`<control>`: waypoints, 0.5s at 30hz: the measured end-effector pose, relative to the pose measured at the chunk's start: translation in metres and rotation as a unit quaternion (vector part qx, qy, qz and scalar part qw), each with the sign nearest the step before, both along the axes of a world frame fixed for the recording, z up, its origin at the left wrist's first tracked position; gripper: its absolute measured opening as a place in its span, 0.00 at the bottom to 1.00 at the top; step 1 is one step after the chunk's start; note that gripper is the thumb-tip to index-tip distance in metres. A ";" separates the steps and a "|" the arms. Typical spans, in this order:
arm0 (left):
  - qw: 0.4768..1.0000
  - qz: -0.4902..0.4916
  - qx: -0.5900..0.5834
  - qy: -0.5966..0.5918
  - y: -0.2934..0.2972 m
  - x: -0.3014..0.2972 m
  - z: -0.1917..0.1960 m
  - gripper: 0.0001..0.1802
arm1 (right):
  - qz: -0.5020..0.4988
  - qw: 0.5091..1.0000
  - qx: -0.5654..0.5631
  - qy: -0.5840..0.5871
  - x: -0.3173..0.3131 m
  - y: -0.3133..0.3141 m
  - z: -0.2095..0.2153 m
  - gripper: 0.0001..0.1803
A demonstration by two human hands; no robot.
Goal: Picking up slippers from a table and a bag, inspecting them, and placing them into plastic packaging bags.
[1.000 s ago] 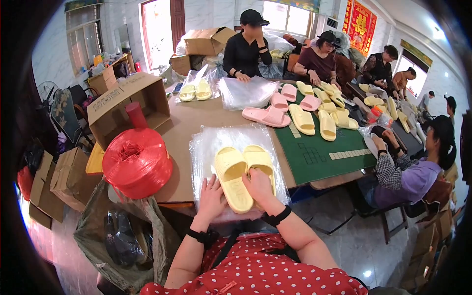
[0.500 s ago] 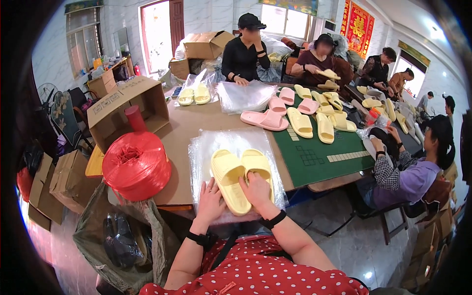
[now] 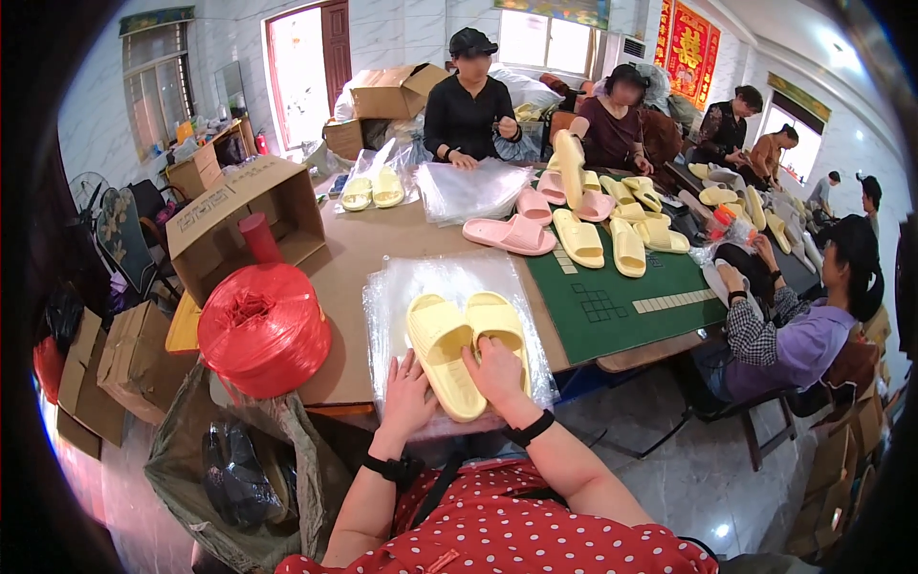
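Two yellow slide slippers lie side by side, toes away from me, on a stack of clear plastic bags [image 3: 386, 297]. My right hand [image 3: 497, 373] is closed on the right slipper [image 3: 493, 318], its fingers at the foot opening and along the inner edge. My left hand [image 3: 408, 394] lies flat with fingers stretched out on the bags, close beside the left slipper [image 3: 442, 344]. Whether its fingertips touch that slipper, I cannot tell.
A red twine roll [image 3: 263, 330] and an open cardboard box [image 3: 244, 215] stand at left. More yellow and pink slippers [image 3: 512, 233] lie on the green mat [image 3: 602, 311]. Co-workers sit across and at right. A cloth sack [image 3: 182, 478] stands at lower left.
Across the table, the person in maroon has raised a yellow slipper over the pile. The person in black has lowered a hand from the face. My hands have barely moved.
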State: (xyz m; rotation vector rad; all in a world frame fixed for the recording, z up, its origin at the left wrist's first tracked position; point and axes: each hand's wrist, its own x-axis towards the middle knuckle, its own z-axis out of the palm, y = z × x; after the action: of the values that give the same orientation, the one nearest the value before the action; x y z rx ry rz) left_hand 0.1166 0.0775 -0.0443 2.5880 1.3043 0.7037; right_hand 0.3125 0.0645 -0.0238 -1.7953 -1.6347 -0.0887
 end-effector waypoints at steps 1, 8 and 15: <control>1.000 0.000 -0.002 0.004 0.000 0.000 0.001 0.30 | 0.000 1.000 0.001 -0.004 0.000 0.000 0.000 0.18; 1.000 0.004 -0.005 0.020 -0.001 -0.001 0.000 0.30 | -0.002 1.000 0.007 -0.008 0.000 0.000 -0.001 0.18; 1.000 0.003 -0.001 0.011 0.000 0.000 -0.001 0.30 | 0.002 1.000 0.000 -0.007 0.000 -0.001 -0.001 0.18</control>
State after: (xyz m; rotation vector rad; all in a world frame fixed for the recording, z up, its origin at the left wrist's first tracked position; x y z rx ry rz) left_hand 0.1162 0.0771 -0.0455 2.5980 1.3175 0.6759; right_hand 0.3129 0.0640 -0.0248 -1.7957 -1.6494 -0.0995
